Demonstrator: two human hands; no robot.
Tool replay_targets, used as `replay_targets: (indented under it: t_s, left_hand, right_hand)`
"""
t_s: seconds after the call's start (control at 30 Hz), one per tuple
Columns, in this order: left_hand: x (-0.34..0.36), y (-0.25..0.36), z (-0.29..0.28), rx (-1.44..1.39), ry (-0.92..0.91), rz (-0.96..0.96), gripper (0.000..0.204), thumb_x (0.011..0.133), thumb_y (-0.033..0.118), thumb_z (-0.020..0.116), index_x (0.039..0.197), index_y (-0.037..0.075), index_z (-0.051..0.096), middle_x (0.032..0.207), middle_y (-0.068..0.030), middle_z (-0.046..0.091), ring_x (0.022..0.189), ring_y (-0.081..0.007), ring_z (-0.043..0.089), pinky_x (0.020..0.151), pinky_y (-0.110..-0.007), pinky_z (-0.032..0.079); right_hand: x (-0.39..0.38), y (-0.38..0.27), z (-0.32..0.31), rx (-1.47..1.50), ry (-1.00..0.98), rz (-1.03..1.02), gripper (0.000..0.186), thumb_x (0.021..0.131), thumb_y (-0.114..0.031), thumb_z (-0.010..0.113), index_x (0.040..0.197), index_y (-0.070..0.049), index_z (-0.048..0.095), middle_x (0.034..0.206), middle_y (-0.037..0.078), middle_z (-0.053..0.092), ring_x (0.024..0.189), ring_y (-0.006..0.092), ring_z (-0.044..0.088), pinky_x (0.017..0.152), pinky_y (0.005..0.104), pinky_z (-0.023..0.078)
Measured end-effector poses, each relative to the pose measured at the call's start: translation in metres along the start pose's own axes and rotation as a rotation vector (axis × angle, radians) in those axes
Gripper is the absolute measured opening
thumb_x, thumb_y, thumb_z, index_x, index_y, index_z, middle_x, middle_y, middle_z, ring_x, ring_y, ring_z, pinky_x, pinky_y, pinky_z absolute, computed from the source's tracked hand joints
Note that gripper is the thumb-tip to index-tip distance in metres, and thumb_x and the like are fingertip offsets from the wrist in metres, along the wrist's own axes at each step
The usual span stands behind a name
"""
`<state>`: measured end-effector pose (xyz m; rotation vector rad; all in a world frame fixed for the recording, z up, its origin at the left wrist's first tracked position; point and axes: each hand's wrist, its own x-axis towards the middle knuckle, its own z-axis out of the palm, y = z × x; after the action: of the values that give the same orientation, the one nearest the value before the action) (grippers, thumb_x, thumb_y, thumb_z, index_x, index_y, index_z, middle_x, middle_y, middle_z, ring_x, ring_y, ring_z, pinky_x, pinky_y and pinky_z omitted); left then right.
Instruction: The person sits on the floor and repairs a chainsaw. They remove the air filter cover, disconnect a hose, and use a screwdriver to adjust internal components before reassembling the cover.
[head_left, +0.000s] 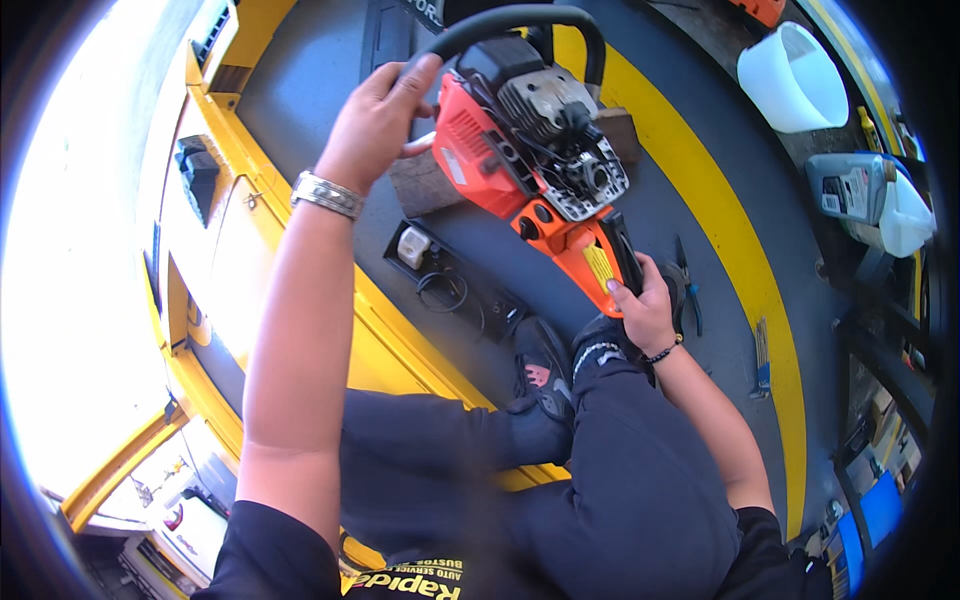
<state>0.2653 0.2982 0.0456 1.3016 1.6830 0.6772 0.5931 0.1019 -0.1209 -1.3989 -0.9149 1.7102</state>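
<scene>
An orange chainsaw (pixel 470 150) with its engine exposed is held up between my two hands, tilted over a wooden block (pixel 425 185). Bare metal cylinder fins and the carburettor area show on its near right side. My left hand (pixel 385 115) is closed round the black front handle at the upper left. Lower right, my right hand (pixel 645 305) grips the orange rear handle, which bears a yellow label. The fingers under the rear handle are partly hidden. No guide bar or chain can be made out.
A black tray (pixel 455 280) with a white part and a cable lies below the saw. To the right are pliers (pixel 688 285) and a set of hex keys (pixel 762 360). A white bucket (pixel 793 80) and a grey jug (pixel 848 187) stand farther right. Yellow metal framing (pixel 390 340) runs along the left.
</scene>
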Motion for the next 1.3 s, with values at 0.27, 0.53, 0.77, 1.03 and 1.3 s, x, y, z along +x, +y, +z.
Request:
replay_targets:
  t_s: [0.27, 0.53, 0.77, 1.03, 1.3]
  left_hand:
    - [-0.007, 0.031, 0.033, 0.094, -0.043, 0.118, 0.056, 0.101, 0.057, 0.06, 0.109, 0.002, 0.068, 0.09, 0.0, 0.063, 0.088, -0.0109, 0.056, 0.083, -0.028, 0.047]
    - [0.016, -0.016, 0.015, -0.357, 0.001, 0.104, 0.046, 0.102, 0.05, 0.061, 0.096, 0.006, 0.07, 0.085, -0.0009, 0.062, 0.077, -0.0082, 0.056, 0.073, -0.028, 0.055]
    - [0.046, -0.072, -0.014, -0.582, -0.008, 0.091, 0.041, 0.101, 0.042, 0.064, 0.103, 0.002, 0.071, 0.09, -0.0073, 0.069, 0.08, -0.0156, 0.063, 0.08, -0.03, 0.053]
    - [0.053, -0.074, -0.058, 0.023, -0.148, 0.296, 0.047, 0.106, 0.043, 0.047, 0.111, 0.001, 0.069, 0.098, -0.0132, 0.071, 0.097, -0.0261, 0.067, 0.102, -0.04, 0.048]
    - [0.041, 0.052, 0.025, 0.973, 0.082, 0.262, 0.075, 0.093, 0.072, 0.055, 0.085, -0.001, 0.07, 0.084, -0.0247, 0.07, 0.082, -0.0437, 0.068, 0.075, -0.051, 0.053]
  right_hand:
    - [-0.004, 0.029, -0.019, -0.114, -0.111, 0.031, 0.044, 0.098, -0.008, 0.067, 0.134, 0.001, 0.045, 0.1, 0.008, 0.071, 0.09, 0.0122, 0.07, 0.078, 0.0286, 0.056]
    - [0.01, 0.027, 0.018, -0.12, -0.505, 0.166, 0.034, 0.087, -0.012, 0.078, 0.115, -0.003, 0.061, 0.097, 0.005, 0.07, 0.091, 0.0135, 0.067, 0.083, 0.0305, 0.054]
    - [0.02, 0.006, 0.041, -0.287, -0.672, 0.161, 0.037, 0.083, -0.016, 0.084, 0.111, -0.003, 0.063, 0.098, 0.005, 0.072, 0.091, 0.0155, 0.069, 0.085, 0.033, 0.055]
    - [0.021, 0.006, 0.058, -0.469, -0.658, 0.173, 0.038, 0.083, -0.029, 0.085, 0.103, -0.004, 0.064, 0.089, 0.006, 0.072, 0.084, 0.02, 0.07, 0.08, 0.0344, 0.054]
    - [0.03, 0.002, 0.065, -0.582, -0.746, 0.092, 0.049, 0.084, -0.036, 0.083, 0.113, -0.005, 0.059, 0.093, 0.008, 0.073, 0.088, 0.0269, 0.071, 0.082, 0.0369, 0.054]
